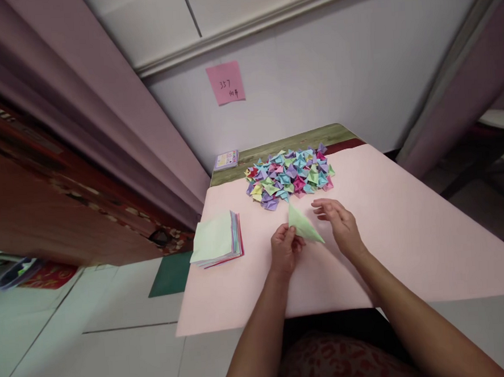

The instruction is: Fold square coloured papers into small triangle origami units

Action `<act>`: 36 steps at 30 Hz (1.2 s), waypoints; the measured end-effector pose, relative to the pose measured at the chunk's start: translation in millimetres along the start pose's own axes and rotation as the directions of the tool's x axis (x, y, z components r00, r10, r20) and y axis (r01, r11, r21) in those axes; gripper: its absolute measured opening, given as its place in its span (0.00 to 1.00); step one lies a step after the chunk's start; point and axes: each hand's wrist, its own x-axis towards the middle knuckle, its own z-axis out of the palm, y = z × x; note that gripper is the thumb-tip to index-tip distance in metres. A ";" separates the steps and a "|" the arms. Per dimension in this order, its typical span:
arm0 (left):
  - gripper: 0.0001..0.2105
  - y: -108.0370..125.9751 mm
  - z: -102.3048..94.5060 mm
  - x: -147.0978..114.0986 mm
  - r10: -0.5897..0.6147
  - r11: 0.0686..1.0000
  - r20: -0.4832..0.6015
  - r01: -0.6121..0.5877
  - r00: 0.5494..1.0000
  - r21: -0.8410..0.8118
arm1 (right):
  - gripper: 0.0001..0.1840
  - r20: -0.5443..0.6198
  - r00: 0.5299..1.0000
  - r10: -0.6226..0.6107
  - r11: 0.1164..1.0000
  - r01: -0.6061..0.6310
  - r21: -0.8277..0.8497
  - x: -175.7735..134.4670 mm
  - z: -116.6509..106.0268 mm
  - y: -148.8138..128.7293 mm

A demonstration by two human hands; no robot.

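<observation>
My left hand [286, 248] pinches a pale green sheet of origami paper [303, 224], folded into a triangle, by its left edge above the table. Just right of the paper, my right hand [340, 224] is apart from it, fingers loosely bent and spread, with nothing in them. Beyond both hands lies a heap of small folded paper pieces [289, 176] in purple, blue, green, pink and yellow. To the left is a stack of square paper sheets [214, 239], pale green on top with other colours showing along its edge.
Pink covering [409, 247] lies over the table, leaving a wood-patterned strip [270, 147] at the back. A small printed pack [226, 159] rests on that strip. Behind stands a white wall with a pink note [226, 83]; curtains [114, 106] hang at the left.
</observation>
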 end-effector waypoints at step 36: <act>0.17 4.9 4.5 -3.9 -0.097 0.995 0.128 0.095 0.987 0.017 | 0.24 0.078 0.964 -0.255 0.942 0.266 -0.205 -16.2 -3.3 -3.9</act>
